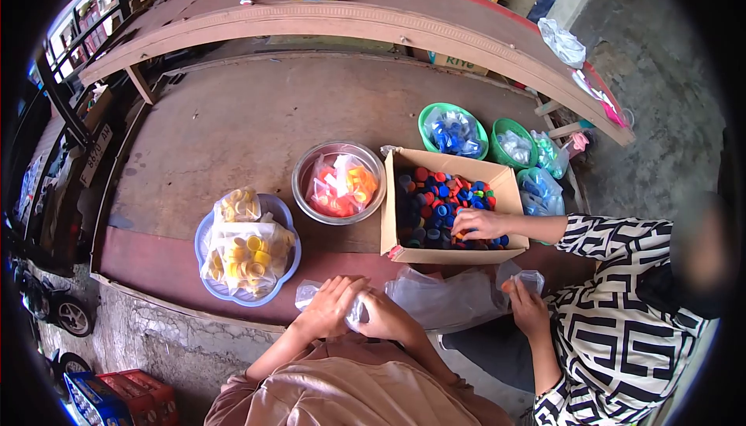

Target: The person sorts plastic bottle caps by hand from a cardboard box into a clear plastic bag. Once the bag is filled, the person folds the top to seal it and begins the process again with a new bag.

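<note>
My left hand (330, 306) is closed on a clear plastic bag (308, 294), just above the table's near edge. Pressed close beside it, my right hand (386, 319) grips the same bag; what the bag contains is hidden by my fingers. To the left, a lavender scalloped basin (208, 267) carries bags of yellow bottle caps (252, 259). A metal bowl (299, 185) behind my hands has bags of orange and red caps (342, 185) in it. Flat clear plastic bags (443, 298) lie to the right of my right hand.
A cardboard box (458, 255) of loose colored caps (443, 201) stands right of center. A co-worker's hand (478, 224) reaches into it; their other hand (528, 309) holds a clear bag. Green baskets (425, 135) with bagged caps stand behind the box. A raised wooden shelf (326, 18) spans the back.
</note>
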`<state>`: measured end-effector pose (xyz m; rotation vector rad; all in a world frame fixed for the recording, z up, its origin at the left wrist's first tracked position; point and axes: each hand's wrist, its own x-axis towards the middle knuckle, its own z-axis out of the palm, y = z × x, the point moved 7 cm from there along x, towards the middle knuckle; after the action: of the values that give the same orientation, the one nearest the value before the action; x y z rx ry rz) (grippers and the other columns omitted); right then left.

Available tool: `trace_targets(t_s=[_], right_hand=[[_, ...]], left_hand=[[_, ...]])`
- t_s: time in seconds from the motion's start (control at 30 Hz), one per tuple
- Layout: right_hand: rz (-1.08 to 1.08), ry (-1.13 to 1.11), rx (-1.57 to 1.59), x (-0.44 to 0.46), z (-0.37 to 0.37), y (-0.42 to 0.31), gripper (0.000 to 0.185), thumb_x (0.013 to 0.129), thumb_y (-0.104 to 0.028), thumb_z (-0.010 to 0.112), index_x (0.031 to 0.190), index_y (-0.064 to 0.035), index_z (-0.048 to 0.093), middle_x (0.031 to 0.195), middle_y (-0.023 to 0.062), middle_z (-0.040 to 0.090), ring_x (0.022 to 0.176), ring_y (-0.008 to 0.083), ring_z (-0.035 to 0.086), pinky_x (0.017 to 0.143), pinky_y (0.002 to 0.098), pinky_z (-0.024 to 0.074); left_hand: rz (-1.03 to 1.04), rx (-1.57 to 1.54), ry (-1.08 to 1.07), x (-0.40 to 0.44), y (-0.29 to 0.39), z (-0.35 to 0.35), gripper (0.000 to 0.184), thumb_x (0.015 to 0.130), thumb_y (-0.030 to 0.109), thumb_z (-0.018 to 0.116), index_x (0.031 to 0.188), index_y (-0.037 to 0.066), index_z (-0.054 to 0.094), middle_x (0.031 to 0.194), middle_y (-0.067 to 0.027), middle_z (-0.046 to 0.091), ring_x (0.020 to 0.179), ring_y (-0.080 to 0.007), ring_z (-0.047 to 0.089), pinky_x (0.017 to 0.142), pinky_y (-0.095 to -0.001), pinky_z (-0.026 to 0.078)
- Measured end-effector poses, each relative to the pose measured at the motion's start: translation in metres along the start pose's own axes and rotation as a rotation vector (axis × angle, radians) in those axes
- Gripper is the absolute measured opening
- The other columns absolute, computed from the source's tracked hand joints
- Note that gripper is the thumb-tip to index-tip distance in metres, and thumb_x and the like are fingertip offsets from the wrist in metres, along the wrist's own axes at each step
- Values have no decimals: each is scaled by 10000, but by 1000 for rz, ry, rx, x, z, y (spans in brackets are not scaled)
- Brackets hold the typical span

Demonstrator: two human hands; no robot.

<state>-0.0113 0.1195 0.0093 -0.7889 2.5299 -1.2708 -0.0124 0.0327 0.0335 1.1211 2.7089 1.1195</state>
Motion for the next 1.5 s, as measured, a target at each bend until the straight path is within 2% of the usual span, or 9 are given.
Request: trace_targets(t_s=[0.5, 0.63, 0.7, 0.77, 0.87, 0.97, 1.07, 1.33, 1.5], right_hand=[[54, -232, 73, 24, -13, 7, 334, 640, -108, 646, 910, 64, 551, 880, 259, 594, 851, 379, 586, 750, 410, 464], [126, 152, 353, 31, -102, 42, 185, 757, -44, 653, 937, -26, 612, 833, 45, 648, 772, 93, 609, 652, 239, 492], [213, 526, 85, 26, -146, 96, 170, 730, 4, 627, 894, -26, 601, 780, 74, 625, 648, 123, 604, 533, 254, 476], [346, 596, -311, 16, -163, 163, 242, 652, 18, 633, 885, -39, 602, 798, 117, 595, 751, 260, 596, 668, 347, 488], [501, 381, -526, 17, -160, 206, 178, 649, -70, 706, 800, -18, 628, 781, 132, 629, 700, 255, 617, 612, 341, 493], [894, -173, -466, 17, -131, 272, 566, 723, -317, 649, 1213, -120, 448, 1152, 220, 541, 1031, 323, 556, 830, 407, 472], [647, 351, -283, 21, -153, 249, 130, 669, -98, 693, 751, -37, 611, 868, 153, 614, 728, 304, 600, 643, 355, 472], [353, 781, -543, 13, -179, 198, 286, 634, -198, 757, 671, -25, 533, 734, 119, 542, 646, 292, 567, 597, 410, 449], [861, 293, -534, 9, -159, 210, 290, 566, -268, 780, 727, -71, 641, 722, 103, 585, 773, 288, 597, 694, 371, 488]], left_hand=[[-88, -131, -8, 7, -24, 11, 877, 475, 238, 780, 1230, 44, 377, 1129, -168, 484, 1041, -354, 464, 884, -440, 358], [-216, -93, 62, 5, -40, -6, 832, 493, 189, 747, 1216, 22, 371, 1101, -191, 495, 1005, -361, 476, 858, -439, 356], [-225, -101, 124, 3, -46, -9, 853, 505, 215, 784, 1221, 17, 365, 1088, -185, 490, 996, -358, 471, 857, -433, 375], [-211, -107, 187, 2, -47, -13, 865, 523, 243, 808, 1226, 10, 361, 1074, -184, 491, 989, -357, 472, 860, -430, 393], [-233, -108, 187, 2, -46, -15, 872, 521, 246, 807, 1229, 7, 359, 1076, -184, 492, 994, -355, 474, 874, -429, 387], [-246, -87, 161, 3, -45, -15, 870, 523, 255, 805, 1229, 8, 361, 1075, -182, 492, 994, -353, 473, 875, -433, 385], [-264, -77, 157, 0, -49, -12, 880, 524, 264, 804, 1236, 10, 354, 1079, -180, 486, 1000, -350, 468, 877, -436, 383], [-264, -84, 242, 0, -43, -19, 926, 521, 272, 810, 1260, 7, 320, 1132, -195, 437, 1033, -358, 452, 893, -442, 378], [-263, -92, 234, -5, -43, -15, 937, 516, 271, 814, 1263, 7, 313, 1140, -195, 433, 1046, -357, 447, 896, -436, 378]])
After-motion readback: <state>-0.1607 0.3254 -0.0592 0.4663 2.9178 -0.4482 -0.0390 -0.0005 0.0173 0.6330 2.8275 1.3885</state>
